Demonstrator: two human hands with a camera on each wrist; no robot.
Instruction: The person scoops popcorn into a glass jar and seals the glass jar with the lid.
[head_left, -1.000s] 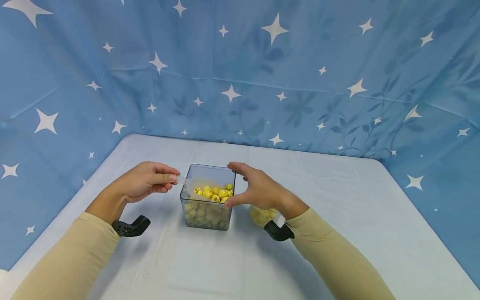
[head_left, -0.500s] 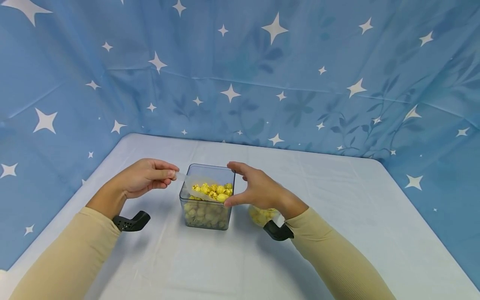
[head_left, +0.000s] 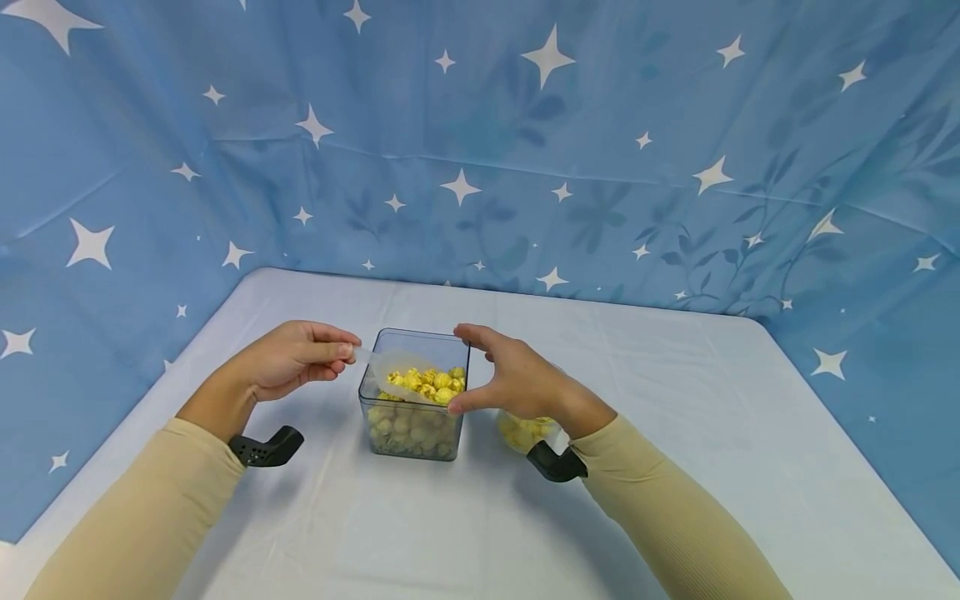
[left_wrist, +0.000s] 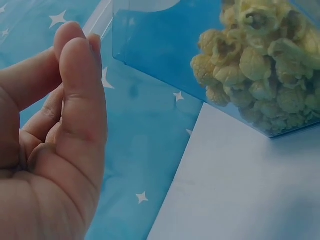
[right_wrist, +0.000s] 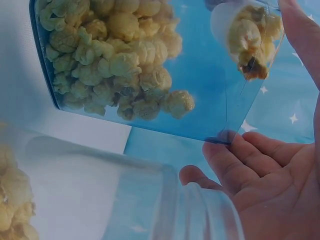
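Note:
In the head view a clear square container (head_left: 414, 429) holds yellow popcorn (head_left: 429, 383). My left hand (head_left: 288, 362), left of it, pinches the handle of a translucent white scoop (head_left: 390, 364), whose bowl lies inside the container among the popcorn. My right hand (head_left: 521, 375) holds the container's right side, thumb at the near corner and fingers at the far one. The left wrist view shows the thumb and fingertips of the left hand (left_wrist: 65, 125) pressed together. In the right wrist view the fingers of the right hand (right_wrist: 270, 170) touch a container corner.
A clear jar (head_left: 525, 432) with more popcorn is just right of the container, partly hidden by my right hand and wrist camera. A white cloth (head_left: 675, 400) covers the table, and a blue curtain (head_left: 480, 125) with white stars stands behind it.
My left hand rose slightly with the scoop, then came back down a little to the right. Some popcorn in the container has shifted. My right hand has kept its place.

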